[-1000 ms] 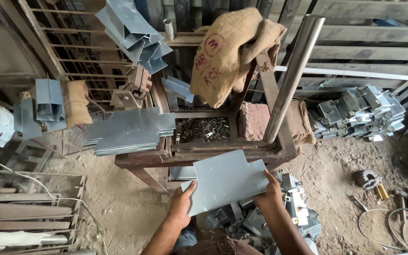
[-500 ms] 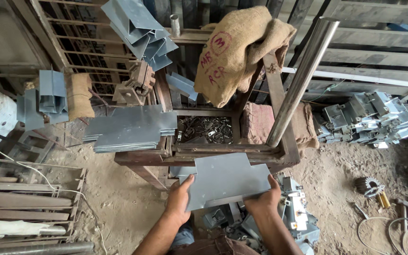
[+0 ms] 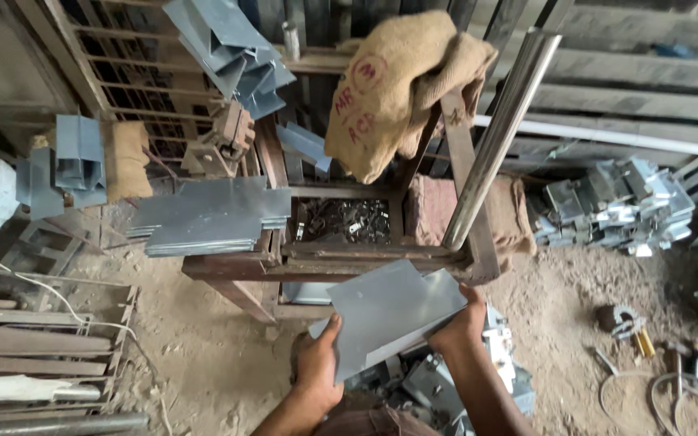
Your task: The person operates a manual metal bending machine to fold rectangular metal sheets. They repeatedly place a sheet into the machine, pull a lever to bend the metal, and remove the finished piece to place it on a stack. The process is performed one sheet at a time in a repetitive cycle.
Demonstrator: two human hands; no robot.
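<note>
Both my hands hold a flat grey sheet-metal piece (image 3: 389, 311) just in front of a rusty metal press frame (image 3: 365, 258). My left hand (image 3: 319, 367) grips its lower left edge. My right hand (image 3: 462, 323) grips its right edge. The sheet is tilted, left side lower, and a second sheet edge shows beneath it. A shiny steel lever bar (image 3: 501, 137) leans up from the frame's right side. A stack of flat grey sheets (image 3: 208, 214) lies on the frame's left.
A burlap sack (image 3: 401, 89) drapes over the frame's top. Bent grey metal parts (image 3: 232, 52) hang at the back, more lie stacked at right (image 3: 616, 214) and under my hands (image 3: 438, 383). Tools and wire (image 3: 648, 347) litter the dirt floor at right. Metal racks (image 3: 34, 355) stand left.
The sheet has tilted from nearly level to left side down, and my left hand has dropped lower on its edge. The camera view has shifted slightly closer.
</note>
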